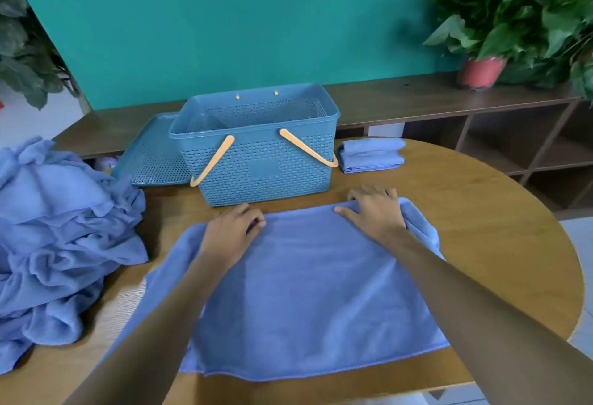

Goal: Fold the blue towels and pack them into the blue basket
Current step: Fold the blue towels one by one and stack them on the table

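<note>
A blue towel (308, 295) lies spread on the wooden table in front of me. My left hand (232, 231) has its fingers curled on the towel's far edge at the left. My right hand (373, 208) lies on the far edge at the right, fingers spread and bent over the edge. Just beyond the towel stands the blue basket (256, 160), with its orange handles down and nothing visible inside. One folded blue towel (372, 154) lies to the right of the basket. A heap of unfolded blue towels (61, 228) is piled at the table's left.
The basket's blue lid (150, 154) lies flat behind it on the left. The round table's edge (577, 292) curves close on the right. A low wooden shelf (481, 109) runs along the green wall, with a potted plant (481, 70) on it.
</note>
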